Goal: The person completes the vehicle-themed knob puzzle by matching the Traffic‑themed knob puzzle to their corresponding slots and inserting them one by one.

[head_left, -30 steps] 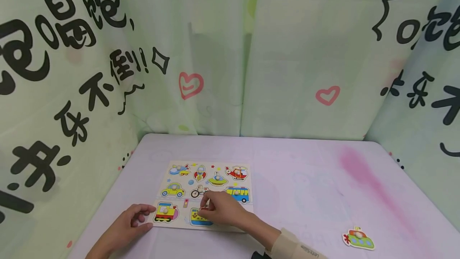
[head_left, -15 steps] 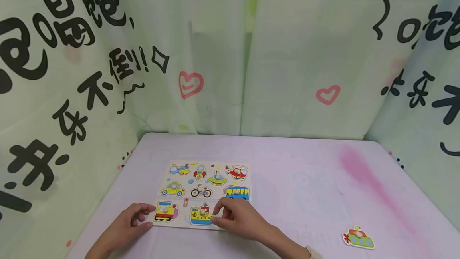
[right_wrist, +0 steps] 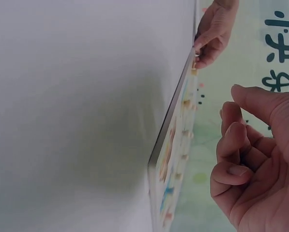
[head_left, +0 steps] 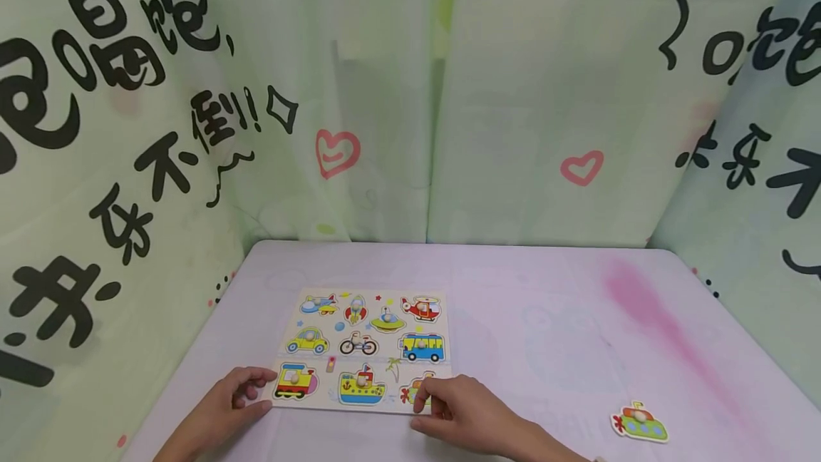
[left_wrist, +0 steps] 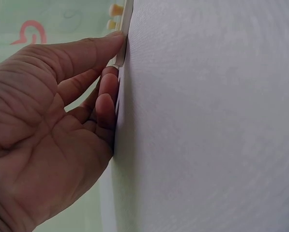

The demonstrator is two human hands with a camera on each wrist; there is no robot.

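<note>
A wooden knob puzzle board lies flat on the table, with vehicle pieces in it: a train, a boat and several others. My left hand holds the board's near left corner between thumb and fingers; the left wrist view shows the thumb against its edge. Over the near right corner hovers my right hand, loosely bent and holding nothing, partly covering a printed submarine picture. In the right wrist view its thumb and index finger are apart. A loose submarine piece lies farther right on the table.
The white table bears a pink smear at right. A pale green curtain with black lettering and hearts encloses the back and sides.
My right hand has moved right from the boat piece toward the near right corner, uncovering the boat, bicycle and bus. The left hand stays at the board's corner.
</note>
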